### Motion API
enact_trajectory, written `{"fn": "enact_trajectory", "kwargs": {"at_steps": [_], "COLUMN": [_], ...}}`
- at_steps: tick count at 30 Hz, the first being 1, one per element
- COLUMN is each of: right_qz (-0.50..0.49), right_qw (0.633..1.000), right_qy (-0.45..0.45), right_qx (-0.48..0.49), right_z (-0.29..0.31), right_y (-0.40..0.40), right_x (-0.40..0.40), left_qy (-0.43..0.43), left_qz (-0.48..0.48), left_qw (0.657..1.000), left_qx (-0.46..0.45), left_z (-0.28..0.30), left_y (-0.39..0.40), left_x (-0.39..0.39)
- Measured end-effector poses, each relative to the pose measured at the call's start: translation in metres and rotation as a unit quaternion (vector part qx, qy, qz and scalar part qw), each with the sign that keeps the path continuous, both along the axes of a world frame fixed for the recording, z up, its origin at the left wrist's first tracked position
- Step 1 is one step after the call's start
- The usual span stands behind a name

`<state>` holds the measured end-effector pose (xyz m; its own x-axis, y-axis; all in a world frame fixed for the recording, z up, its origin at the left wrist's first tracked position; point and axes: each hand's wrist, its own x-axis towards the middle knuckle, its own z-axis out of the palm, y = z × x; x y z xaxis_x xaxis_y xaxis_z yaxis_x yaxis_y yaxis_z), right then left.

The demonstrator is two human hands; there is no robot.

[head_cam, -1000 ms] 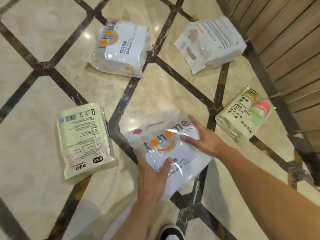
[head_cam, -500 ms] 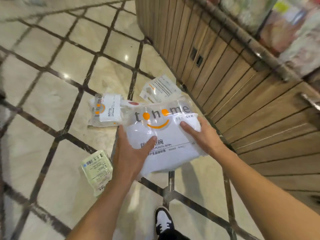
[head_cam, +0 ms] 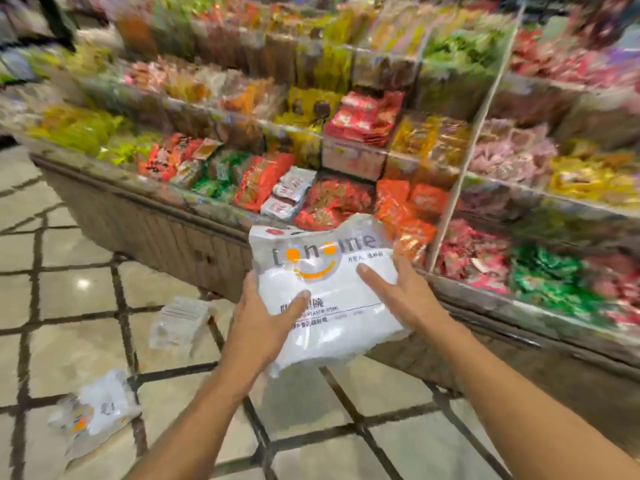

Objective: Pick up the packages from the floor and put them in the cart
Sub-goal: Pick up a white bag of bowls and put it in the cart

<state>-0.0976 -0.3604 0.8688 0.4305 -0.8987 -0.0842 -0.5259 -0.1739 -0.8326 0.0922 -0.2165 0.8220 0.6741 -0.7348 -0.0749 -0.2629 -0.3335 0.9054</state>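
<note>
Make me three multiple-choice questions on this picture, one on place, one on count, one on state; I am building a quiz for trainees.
1. Where is the white package?
A. on the floor
B. in the air between both hands
C. on a shelf

2. How many packages lie on the floor in view?
A. two
B. five
C. none

3. How is the left hand?
A. hanging idle
B. flat on the floor
C. gripping the package

Answers: 1 B, the right hand and left hand carry it above the floor. 2 A, a near package and a far package. 3 C, its thumb lies across the front.
</note>
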Motion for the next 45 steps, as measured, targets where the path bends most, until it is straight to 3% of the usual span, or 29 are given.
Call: {"fn": "enact_trajectory", "kwargs": {"at_steps": [6,15,23,32,37,45], "right_qz": [-0.155,-0.368,-0.485,-0.588,-0.622,-0.638], "right_qw": [0.987,0.926,0.871,0.805,0.782,0.77], "right_qy": [-0.028,-0.044,-0.037,-0.032,-0.003,0.008], "right_qx": [-0.033,-0.07,-0.069,-0.062,-0.041,-0.01], "right_z": [0.083,0.111,0.125,0.101,0.082,0.07], "right_y": [0.022,0.091,0.166,0.196,0.164,0.072], "right_x": [-0.205,-0.54,-0.801,-1.016,-1.138,-1.315], "left_qy": [-0.059,-0.084,-0.08,-0.083,-0.085,-0.051], "left_qz": [-0.215,-0.439,-0.545,-0.649,-0.667,-0.652], "left_qw": [0.974,0.892,0.832,0.753,0.736,0.755], "left_qx": [-0.03,-0.07,-0.074,-0.07,-0.076,-0.05], "left_z": [0.088,0.139,0.145,0.14,0.121,0.095], "left_y": [-0.06,-0.11,-0.102,-0.113,-0.149,-0.243], "left_x": [-0.158,-0.484,-0.771,-1.017,-1.142,-1.321]}}
